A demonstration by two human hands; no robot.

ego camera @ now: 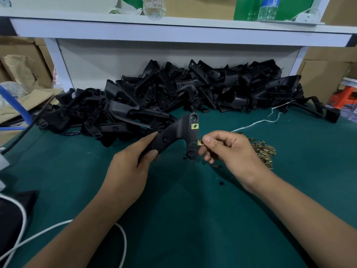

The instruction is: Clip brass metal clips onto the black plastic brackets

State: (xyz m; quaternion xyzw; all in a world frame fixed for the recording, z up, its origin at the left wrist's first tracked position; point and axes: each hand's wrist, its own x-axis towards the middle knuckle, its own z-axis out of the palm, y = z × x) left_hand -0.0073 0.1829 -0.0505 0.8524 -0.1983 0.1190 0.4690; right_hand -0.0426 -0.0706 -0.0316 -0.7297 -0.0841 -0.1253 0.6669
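Between our two hands, our left hand (133,161) grips the black bracket (179,136) while our right hand (228,149) pinches a brass clip (201,142) at its edge, so we should push it straight on, fully seated.

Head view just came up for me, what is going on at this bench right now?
A person is fitting clips at a green-topped bench. The left hand grips a black bracket by its long arm, held up off the bench. One brass clip already sits near the bracket's upper end. The right hand pinches a second clip against the bracket's edge lower down, not yet visibly seated. Loose clips lie beside the right hand, and a heap of brackets waits behind.
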